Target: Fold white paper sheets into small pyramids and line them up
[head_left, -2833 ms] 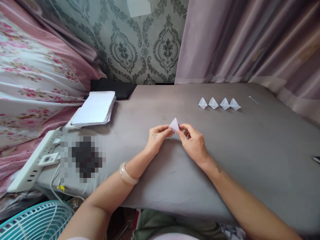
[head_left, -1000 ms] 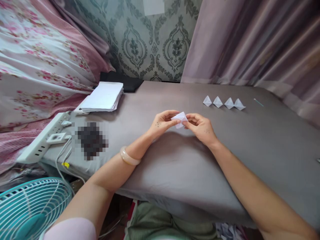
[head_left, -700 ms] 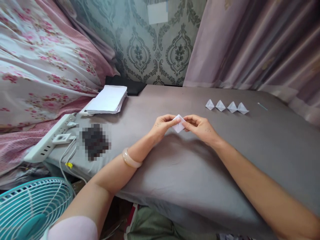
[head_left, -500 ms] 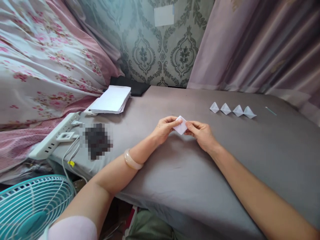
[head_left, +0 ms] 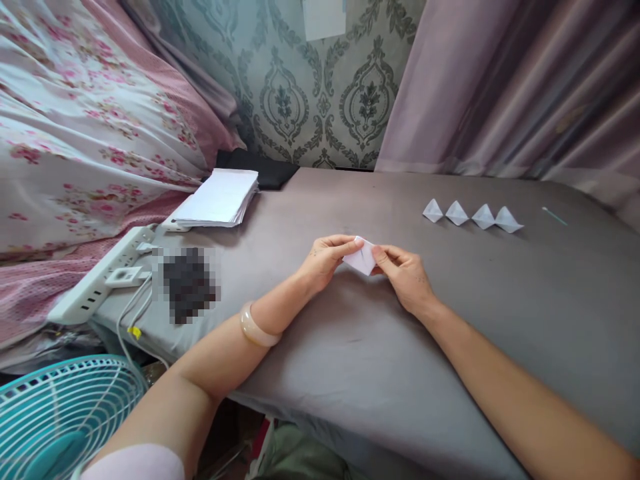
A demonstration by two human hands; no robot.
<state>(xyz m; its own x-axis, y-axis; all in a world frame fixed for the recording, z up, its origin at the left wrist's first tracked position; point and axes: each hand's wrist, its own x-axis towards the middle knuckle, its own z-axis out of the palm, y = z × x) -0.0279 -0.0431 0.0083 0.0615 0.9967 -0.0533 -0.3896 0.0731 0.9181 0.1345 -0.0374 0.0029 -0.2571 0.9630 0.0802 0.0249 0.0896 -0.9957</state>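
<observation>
"Out at your end, what's biggest?"
"I see a grey table point(head_left: 360, 373), a paper stack point(head_left: 217, 200) at its far left."
"Hands?"
"My left hand point(head_left: 323, 262) and right hand point(head_left: 407, 281) both pinch one folded paper point(head_left: 364, 262) between them, over the table."
"Smaller?"
"Four paper shapes point(head_left: 457, 213) in a row, beyond and to the right, then a thin stick point(head_left: 556, 217)."

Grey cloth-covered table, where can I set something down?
Bare: between the white paper stack and four folded white paper pyramids; also right of your right hand, nearer than those pyramids. Crowded: left edge, with the stack, white power strip and pixelated dark patch.
</observation>
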